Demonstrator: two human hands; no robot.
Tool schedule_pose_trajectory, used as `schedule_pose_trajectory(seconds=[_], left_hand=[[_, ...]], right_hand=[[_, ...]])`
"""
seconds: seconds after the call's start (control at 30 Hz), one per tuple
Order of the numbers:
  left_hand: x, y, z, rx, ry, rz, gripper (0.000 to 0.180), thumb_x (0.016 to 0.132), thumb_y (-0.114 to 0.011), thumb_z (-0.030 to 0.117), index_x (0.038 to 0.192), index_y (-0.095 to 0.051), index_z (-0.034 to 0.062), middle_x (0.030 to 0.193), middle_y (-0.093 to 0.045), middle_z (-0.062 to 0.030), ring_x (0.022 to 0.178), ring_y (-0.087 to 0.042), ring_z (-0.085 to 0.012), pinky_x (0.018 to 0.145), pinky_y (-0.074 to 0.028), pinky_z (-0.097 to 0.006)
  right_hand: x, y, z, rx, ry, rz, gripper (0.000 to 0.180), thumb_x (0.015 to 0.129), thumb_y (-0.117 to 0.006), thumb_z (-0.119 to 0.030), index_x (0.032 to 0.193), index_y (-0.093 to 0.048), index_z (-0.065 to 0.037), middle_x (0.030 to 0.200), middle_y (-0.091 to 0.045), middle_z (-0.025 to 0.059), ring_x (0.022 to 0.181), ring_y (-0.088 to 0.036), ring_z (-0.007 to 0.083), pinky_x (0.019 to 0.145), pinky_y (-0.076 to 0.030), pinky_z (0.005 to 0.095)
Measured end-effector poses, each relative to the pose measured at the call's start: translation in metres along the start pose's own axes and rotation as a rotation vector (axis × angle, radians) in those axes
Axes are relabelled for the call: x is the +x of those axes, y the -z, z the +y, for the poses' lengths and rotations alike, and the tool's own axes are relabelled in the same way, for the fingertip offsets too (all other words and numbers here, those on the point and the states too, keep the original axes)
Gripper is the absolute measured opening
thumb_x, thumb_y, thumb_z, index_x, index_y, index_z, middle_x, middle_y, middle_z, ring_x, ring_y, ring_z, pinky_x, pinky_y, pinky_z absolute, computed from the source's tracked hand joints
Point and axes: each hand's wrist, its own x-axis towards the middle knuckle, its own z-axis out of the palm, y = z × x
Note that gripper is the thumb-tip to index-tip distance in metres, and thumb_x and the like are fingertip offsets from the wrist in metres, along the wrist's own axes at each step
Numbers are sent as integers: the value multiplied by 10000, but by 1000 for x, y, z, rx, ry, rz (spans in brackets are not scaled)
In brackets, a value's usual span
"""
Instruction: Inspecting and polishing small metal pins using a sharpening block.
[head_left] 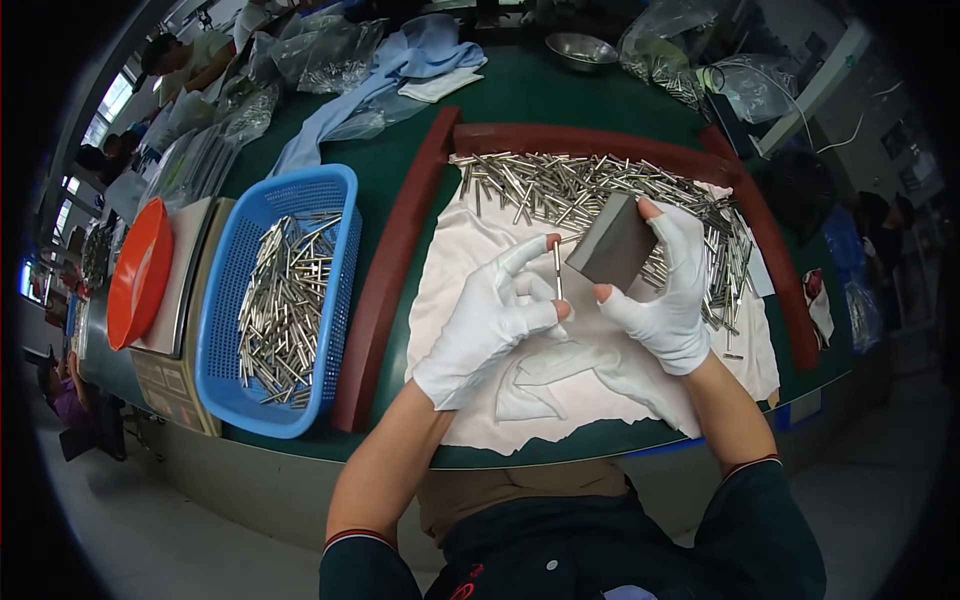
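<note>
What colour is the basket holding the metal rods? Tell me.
Blue basket, left of the white cloth; head view.

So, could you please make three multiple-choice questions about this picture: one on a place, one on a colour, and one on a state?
1. Where does the blue basket with metal pins stand?
A. to the left of the white cloth
B. on the white cloth
C. behind the steel bowl

2. What colour is the block in the right hand?
A. red
B. grey
C. yellow

3. How is the thin metal pin held in the left hand?
A. lying flat in the palm
B. upright, pinched at its ends between fingers
C. hidden in a closed fist

Answers:
1. A, the basket stands on the green table, outside the brown frame, left of the cloth.
2. B, the block between the gloved fingers is plain grey.
3. B, the pin stands upright with a fingertip at each end.
</note>
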Motion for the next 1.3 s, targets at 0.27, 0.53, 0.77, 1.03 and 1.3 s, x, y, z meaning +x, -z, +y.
schedule_pose_trajectory(seconds=[0.27, 0.53, 0.77, 1.03, 1.3], left_hand=[[-1, -2, -1, -76, -20, -2, 676, 821, -691, -5, 1418, -378, -57, 902, -653, -78, 769, -639, -112, 664, -541, -232], [1, -1, -5, -118, 56, -54, 702, 820, -702, -12, 1429, -356, -58, 956, -659, -91, 805, -649, -121, 668, -556, -244], [-4, -5, 0, -170, 74, -34, 748, 812, -719, 1, 1437, -317, -79, 1002, -670, -129, 848, -664, -128, 685, -553, -239], [-4, -8, 2, -146, 41, 15, 730, 811, -717, 0, 1426, -334, -87, 872, -670, -99, 812, -665, -139, 711, -564, -264], [-3, 3, 0, -72, 5, 1, 735, 789, -736, 29, 1437, -390, 4, 859, -667, -72, 790, -635, -114, 735, -510, -242]], right_hand=[[5, -5, -5, 44, 81, -38, 838, 615, -826, -274, 1338, -473, -42, 1215, -529, 143, 1054, -519, 310, 896, -444, 404], [6, -4, -8, 4, 129, -18, 845, 621, -835, -282, 1348, -472, -48, 1230, -531, 141, 1048, -522, 305, 887, -440, 402], [1, -4, -8, -22, 160, 16, 882, 611, -840, -293, 1368, -452, -59, 1238, -529, 132, 1057, -517, 303, 890, -427, 420], [4, -5, -7, -43, 197, 16, 854, 625, -827, -291, 1363, -463, -62, 1247, -525, 136, 1045, -520, 309, 891, -426, 423], [5, 5, 7, -5, 17, 50, 789, 612, -811, -244, 1302, -497, -26, 1205, -529, 134, 1033, -520, 296, 894, -434, 400]])
